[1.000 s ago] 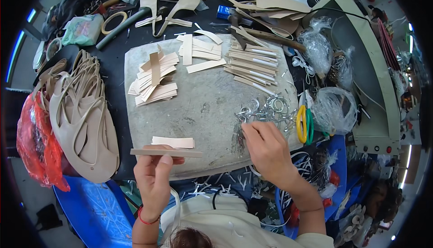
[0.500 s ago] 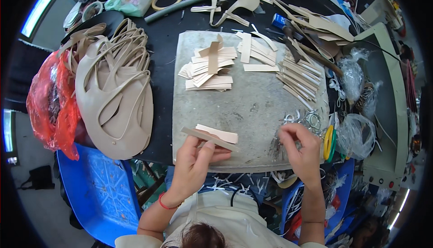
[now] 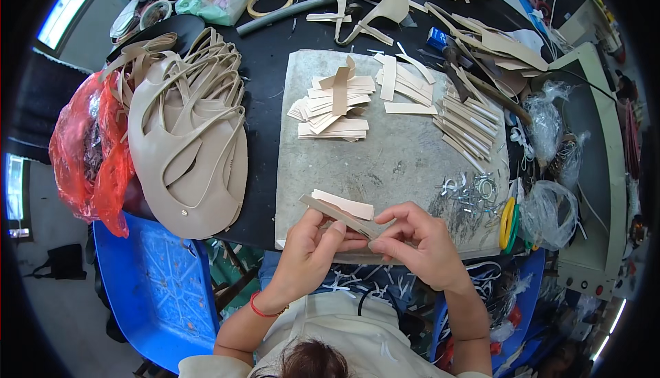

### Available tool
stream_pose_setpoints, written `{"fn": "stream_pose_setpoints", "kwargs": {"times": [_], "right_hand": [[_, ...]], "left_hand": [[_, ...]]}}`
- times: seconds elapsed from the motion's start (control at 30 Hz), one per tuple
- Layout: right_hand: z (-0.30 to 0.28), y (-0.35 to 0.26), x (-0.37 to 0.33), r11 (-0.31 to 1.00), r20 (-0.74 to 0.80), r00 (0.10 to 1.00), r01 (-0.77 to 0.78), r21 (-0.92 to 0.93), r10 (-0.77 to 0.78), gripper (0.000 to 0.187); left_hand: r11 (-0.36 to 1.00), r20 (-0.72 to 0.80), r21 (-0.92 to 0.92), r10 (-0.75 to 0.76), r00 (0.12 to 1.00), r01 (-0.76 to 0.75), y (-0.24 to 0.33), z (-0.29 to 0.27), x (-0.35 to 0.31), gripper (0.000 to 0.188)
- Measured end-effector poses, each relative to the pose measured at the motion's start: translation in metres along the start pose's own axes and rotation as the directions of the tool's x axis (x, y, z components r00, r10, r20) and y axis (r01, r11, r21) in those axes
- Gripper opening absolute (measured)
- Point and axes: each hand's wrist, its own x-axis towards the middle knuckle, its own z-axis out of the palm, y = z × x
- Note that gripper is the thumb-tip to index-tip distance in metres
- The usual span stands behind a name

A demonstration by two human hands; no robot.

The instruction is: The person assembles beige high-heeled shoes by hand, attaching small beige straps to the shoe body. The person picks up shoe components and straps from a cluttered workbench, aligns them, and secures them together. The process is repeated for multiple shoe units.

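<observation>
Head view: the left hand (image 3: 309,254) and right hand (image 3: 419,244) both pinch one beige strip (image 3: 337,214) over the grey slab's (image 3: 385,165) near edge; the strip's right end is hidden under the fingers, and metal rings (image 3: 471,192) nearby blur together

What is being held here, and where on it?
Both hands, left hand and right hand, pinch a thin beige strip near its lower right end.

We hold both forearms up from the lower edge, wrists converging at centre. Our left hand (image 3: 307,254) curls, fingers and thumb pinched together. Our right hand (image 3: 419,244) faces it, fingertips bent inward, touching the left fingertips.
</observation>
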Motion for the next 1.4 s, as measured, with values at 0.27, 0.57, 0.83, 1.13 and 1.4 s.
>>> {"fn": "stream_pose_setpoints", "kwargs": {"times": [0.27, 0.57, 0.83, 1.13, 1.4], "right_hand": [[0.003, 0.002, 0.003, 0.997, -0.023, 0.997, -0.067, 0.044, 0.068, 0.028], [0.02, -0.021, 0.0, 0.655, -0.141, 0.802, 0.357, -0.666, -0.58, 0.042], [0.041, -0.019, 0.032, 0.824, -0.192, 0.853, 0.373, -0.426, -0.485, 0.019], [0.034, -0.02, 0.038, 0.986, -0.133, 0.989, 0.077, 0.145, -0.057, 0.02], [0.031, -0.029, 0.013, 0.976, -0.041, 0.993, 0.12, 0.181, -0.114, 0.018]], "left_hand": [[0.999, 0.01, -0.043, -0.001, 1.0, 0.001, 0.0, 0.003, -0.002, 0.025], [0.995, -0.135, -0.056, 0.072, 0.988, -0.081, 0.009, -0.014, -0.001, 0.023], [0.121, -0.07, 0.992, 0.782, 0.619, -0.041, 0.059, -0.078, 0.004, 0.016], [0.54, -0.333, 0.81, 0.746, 0.576, -0.231, 0.087, -0.101, -0.036, 0.02], [0.937, -0.256, 0.336, 0.189, 0.948, -0.096, 0.063, -0.033, -0.056, 0.029]]}}
